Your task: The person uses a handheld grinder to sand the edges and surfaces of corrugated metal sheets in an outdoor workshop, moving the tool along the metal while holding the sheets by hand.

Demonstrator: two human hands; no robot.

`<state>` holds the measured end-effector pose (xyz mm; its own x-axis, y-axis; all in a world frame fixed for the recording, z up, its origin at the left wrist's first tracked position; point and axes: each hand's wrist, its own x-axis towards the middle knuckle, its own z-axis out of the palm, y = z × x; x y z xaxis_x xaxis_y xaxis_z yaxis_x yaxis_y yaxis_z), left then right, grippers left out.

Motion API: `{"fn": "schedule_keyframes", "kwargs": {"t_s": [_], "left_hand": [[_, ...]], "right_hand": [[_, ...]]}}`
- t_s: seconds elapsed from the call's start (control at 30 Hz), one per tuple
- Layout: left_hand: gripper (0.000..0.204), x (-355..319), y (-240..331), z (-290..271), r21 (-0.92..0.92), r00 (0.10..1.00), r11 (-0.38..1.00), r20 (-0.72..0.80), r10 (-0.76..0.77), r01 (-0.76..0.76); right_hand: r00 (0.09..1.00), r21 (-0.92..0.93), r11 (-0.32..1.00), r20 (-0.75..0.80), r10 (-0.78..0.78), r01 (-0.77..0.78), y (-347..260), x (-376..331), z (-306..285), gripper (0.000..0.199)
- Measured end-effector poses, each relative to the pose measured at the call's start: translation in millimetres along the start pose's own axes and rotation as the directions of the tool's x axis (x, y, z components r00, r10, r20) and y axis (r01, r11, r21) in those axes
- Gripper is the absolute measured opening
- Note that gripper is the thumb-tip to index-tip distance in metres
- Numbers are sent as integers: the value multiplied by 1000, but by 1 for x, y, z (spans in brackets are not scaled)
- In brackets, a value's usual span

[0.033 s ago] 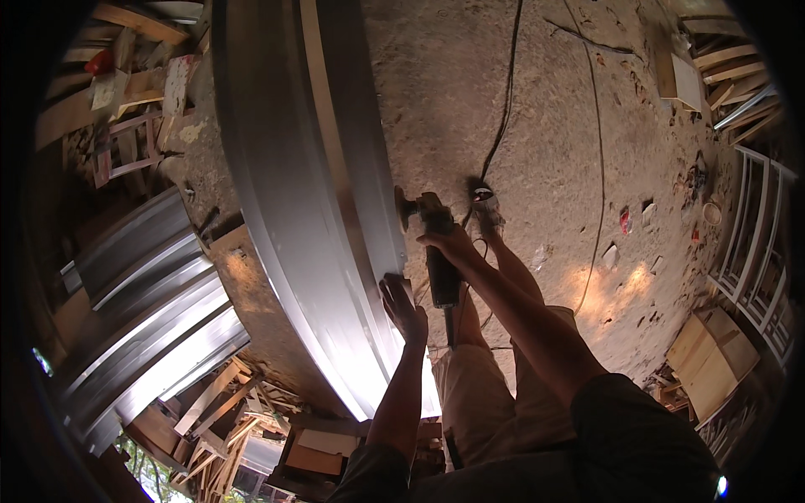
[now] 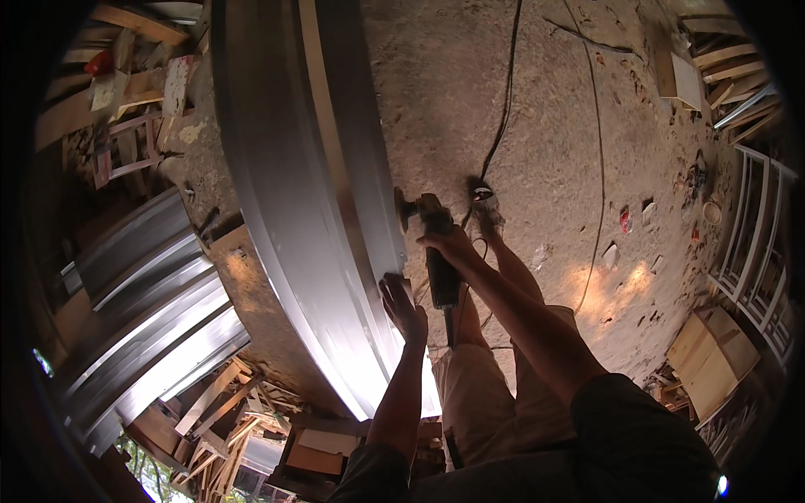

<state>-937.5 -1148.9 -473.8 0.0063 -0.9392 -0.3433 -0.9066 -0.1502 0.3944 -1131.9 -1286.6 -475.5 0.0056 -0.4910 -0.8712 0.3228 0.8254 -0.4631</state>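
A long ribbed grey metal sheet (image 2: 289,210) runs from the top of the view down toward me, its lower end bright with glare. My right hand (image 2: 450,245) is wrapped round the body of a dark angle grinder (image 2: 442,277). The grinder's disc (image 2: 402,210) stands on edge at the sheet's right border; whether it touches the metal I cannot tell. Nearer to me, my left hand (image 2: 406,312) rests on the same border with its fingers laid out over the metal. Its fingertips are dark and hard to make out.
A black cable (image 2: 506,117) crosses the dirt floor (image 2: 553,168) by my sandaled foot (image 2: 486,205). More ribbed sheets (image 2: 159,293) lie at the left. Scrap wood (image 2: 222,419) is heaped at lower left; a wooden box (image 2: 711,356) and a white metal frame (image 2: 755,235) stand right.
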Motion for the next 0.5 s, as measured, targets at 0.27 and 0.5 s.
{"fn": "schedule_keyframes", "kwargs": {"t_s": [0.27, 0.5], "left_hand": [[103, 4, 7, 3, -17, 999, 999, -17, 32, -32], [103, 1, 5, 5, -36, 1000, 999, -16, 9, -9]], "right_hand": [[991, -169, 984, -109, -72, 52, 79, 2, -7, 36], [995, -13, 999, -90, 30, -31, 43, 0, -2, 35]]}}
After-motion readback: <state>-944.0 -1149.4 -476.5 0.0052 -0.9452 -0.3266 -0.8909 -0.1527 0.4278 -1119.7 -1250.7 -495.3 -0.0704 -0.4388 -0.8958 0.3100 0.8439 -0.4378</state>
